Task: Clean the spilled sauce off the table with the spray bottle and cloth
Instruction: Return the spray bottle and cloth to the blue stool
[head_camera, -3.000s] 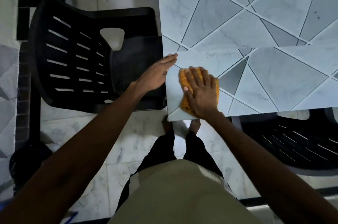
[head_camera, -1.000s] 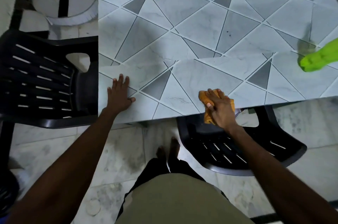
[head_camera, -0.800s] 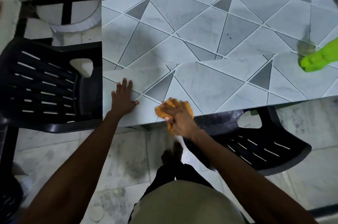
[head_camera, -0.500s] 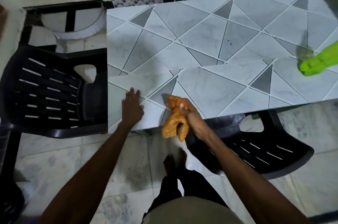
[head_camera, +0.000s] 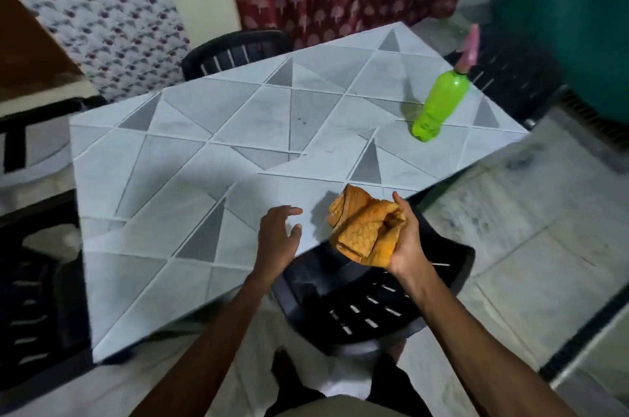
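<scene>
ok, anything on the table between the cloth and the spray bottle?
Nothing. In the head view, only bare patterned table lies between the cloth, bunched in the right hand, and the spray bottle standing farther back.

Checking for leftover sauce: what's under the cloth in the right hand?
The cloth is bunched in the right hand, held over the near edge of the table and a black chair. The table around it shows no sauce; the patch the cloth covers cannot be seen.

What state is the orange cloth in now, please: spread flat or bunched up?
Bunched up: the orange cloth sits crumpled in the right hand's grip, not flat on the table.
</scene>
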Motion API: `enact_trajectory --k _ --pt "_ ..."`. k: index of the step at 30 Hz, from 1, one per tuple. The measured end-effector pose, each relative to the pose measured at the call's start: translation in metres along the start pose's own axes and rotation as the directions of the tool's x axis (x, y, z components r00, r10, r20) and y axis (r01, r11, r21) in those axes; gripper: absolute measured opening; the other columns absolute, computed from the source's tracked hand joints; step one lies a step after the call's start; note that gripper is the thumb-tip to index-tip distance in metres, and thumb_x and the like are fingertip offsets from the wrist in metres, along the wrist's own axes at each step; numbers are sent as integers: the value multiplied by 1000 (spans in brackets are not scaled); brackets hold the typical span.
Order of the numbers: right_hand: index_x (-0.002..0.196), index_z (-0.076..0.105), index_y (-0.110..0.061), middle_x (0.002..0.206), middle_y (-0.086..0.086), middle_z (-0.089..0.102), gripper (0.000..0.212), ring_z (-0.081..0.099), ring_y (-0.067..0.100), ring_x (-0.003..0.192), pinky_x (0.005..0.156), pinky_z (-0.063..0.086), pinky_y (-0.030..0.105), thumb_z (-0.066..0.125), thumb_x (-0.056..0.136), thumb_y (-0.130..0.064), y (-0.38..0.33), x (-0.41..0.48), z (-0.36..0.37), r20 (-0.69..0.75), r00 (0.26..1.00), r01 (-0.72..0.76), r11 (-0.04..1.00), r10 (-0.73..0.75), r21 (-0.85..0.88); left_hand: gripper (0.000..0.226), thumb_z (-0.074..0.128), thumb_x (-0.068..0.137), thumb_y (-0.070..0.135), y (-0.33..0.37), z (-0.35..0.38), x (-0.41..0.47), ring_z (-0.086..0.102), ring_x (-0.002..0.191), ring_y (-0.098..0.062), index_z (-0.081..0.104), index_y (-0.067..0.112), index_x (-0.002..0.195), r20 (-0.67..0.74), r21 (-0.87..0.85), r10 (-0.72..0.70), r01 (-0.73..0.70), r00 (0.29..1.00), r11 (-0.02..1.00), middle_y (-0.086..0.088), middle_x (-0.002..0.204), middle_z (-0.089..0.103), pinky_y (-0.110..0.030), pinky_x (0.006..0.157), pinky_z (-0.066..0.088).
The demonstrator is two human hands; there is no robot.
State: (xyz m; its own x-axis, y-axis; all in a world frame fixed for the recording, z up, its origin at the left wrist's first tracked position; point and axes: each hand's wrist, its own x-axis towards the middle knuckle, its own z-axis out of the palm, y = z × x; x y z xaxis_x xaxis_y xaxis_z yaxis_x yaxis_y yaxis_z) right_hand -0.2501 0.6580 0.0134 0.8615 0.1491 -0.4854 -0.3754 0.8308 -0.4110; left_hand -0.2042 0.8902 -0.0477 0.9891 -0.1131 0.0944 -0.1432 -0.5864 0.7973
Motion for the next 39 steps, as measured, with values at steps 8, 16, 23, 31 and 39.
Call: enact_trajectory --k 8,16,23,31,39 --pt "136 52 -7 149 16 40 69 44 34 140 114 36 52 76 76 -32 -178 -22 -91 23 995 92 996 -93 20 27 65 88 3 141 148 72 59 102 -12 67 15 112 251 -112 2 26 968 993 3 113 64 -4 85 37" --pt "150 35 -8 141 10 50 63 50 34 134 109 44 52 29 92 -33 -314 -8 -148 -158 987 52 988 -29 142 46 78 82 13 247 241 165 58 97 -17 58 8 123 164 -193 -73 105 984 976 -3 115 60 -21 82 47" --pt "153 34 -2 157 27 33 78 30 41 148 123 15 56 41 99 -58 -368 8 -141 -39 999 26 993 -22 112 74 95 56 27 297 275 247 52 99 -10 54 16 117 -104 -212 -63 40 993 976 4 111 54 -29 84 44" --pt "143 45 6 147 31 46 53 42 45 139 119 28 56 44 94 -13 -380 37 -141 -67 997 21 998 -25 -67 69 91 57 36 287 278 264 63 95 -11 57 31 116 -109 -123 -103 89 989 988 15 100 66 -26 79 46" --pt "141 46 6 141 32 52 79 50 49 131 112 38 59 65 65 -4 -317 31 -137 24 997 -74 985 78 -154 62 93 58 32 262 198 181 63 90 10 62 40 111 -254 -223 -164 107 953 969 21 94 69 -16 79 50"
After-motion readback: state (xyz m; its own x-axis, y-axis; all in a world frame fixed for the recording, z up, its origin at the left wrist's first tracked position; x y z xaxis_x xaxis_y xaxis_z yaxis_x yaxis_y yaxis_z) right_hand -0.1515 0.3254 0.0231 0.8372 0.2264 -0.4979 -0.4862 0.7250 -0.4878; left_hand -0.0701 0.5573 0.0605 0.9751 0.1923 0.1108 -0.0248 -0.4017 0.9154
